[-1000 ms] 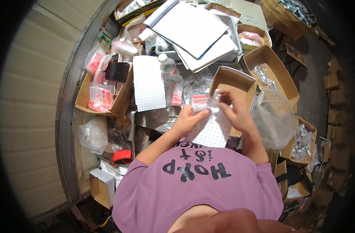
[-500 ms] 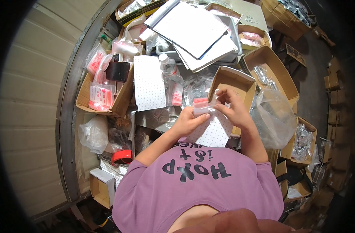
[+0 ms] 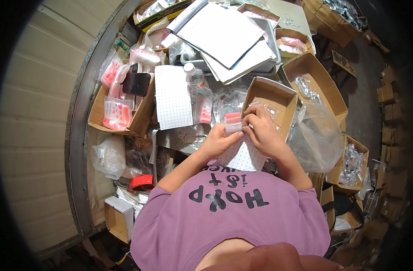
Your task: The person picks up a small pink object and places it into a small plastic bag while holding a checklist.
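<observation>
A bundle of small clear zip bags with red bands [image 3: 232,118] is pinched in my left hand [image 3: 219,139], its thumb lying across the lower end. My right hand [image 3: 263,132] closes its fingertips on the right edge of the bundle; exactly what lies between them is partly hidden. Below both hands, against my shirt, is a white sheet with rows of small printed marks [image 3: 242,156]. Just beyond my right hand stands an open cardboard box [image 3: 278,92], with small clear packets [image 3: 270,109] inside.
A second printed sheet [image 3: 174,97] lies left of a clear bottle [image 3: 194,74]. Farther left, a carton [image 3: 98,112] holds red-banded bags and a dark phone [image 3: 136,84]. Papers [image 3: 222,31] top a grey bin. A large clear bag [image 3: 317,137] and more cartons [image 3: 317,72] stand right.
My right hand has moved slightly left and down, from beside the box's near corner to the bundle's edge. Clear packets in the box now show behind it. My left hand keeps its grip.
</observation>
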`<state>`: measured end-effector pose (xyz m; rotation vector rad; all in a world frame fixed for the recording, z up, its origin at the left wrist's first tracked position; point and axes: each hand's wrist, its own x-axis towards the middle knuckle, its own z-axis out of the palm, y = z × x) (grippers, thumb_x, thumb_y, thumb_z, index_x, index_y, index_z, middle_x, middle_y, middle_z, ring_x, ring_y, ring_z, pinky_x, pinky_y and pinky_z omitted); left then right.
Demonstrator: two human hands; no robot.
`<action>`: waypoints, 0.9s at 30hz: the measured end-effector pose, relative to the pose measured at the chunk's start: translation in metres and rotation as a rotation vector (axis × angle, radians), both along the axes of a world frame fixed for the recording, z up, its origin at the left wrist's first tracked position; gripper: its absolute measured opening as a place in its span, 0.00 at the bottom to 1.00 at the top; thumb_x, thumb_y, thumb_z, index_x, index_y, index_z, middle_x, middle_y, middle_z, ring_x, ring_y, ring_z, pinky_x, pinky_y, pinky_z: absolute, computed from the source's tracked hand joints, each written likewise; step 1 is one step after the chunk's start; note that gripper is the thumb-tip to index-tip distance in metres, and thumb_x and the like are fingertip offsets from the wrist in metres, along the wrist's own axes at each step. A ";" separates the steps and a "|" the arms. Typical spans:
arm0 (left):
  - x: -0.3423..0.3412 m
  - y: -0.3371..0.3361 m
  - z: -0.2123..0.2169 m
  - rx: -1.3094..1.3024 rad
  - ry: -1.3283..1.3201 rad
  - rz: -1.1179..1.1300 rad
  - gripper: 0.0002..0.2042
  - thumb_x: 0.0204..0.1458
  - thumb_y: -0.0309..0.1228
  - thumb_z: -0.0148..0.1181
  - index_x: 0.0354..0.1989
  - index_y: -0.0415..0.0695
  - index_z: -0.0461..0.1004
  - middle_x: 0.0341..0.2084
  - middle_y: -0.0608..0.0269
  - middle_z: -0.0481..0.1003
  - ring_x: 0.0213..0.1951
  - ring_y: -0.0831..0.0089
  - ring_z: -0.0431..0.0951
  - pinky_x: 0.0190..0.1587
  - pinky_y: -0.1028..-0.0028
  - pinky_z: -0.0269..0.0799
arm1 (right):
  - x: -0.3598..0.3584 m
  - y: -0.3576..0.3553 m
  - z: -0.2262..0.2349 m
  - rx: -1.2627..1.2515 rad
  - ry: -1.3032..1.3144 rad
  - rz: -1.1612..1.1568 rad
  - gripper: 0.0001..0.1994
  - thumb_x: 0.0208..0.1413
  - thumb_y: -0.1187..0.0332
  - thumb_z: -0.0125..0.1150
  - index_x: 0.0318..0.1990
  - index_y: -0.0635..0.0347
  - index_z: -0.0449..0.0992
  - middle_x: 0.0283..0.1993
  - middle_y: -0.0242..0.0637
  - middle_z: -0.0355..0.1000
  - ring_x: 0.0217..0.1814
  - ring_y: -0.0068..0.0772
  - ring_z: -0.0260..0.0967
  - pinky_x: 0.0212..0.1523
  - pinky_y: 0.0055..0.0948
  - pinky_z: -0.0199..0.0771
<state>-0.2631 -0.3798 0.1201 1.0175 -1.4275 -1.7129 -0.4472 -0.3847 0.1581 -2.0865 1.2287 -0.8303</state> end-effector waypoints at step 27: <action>0.000 -0.002 0.017 -0.825 -0.305 -0.208 0.15 0.45 0.20 0.59 0.44 0.42 0.74 0.36 0.55 0.74 0.49 0.56 0.72 0.48 0.67 0.70 | -0.019 -0.010 0.009 0.257 -0.197 0.155 0.11 0.48 0.71 0.61 0.39 0.65 0.74 0.34 0.44 0.73 0.38 0.38 0.73 0.38 0.31 0.72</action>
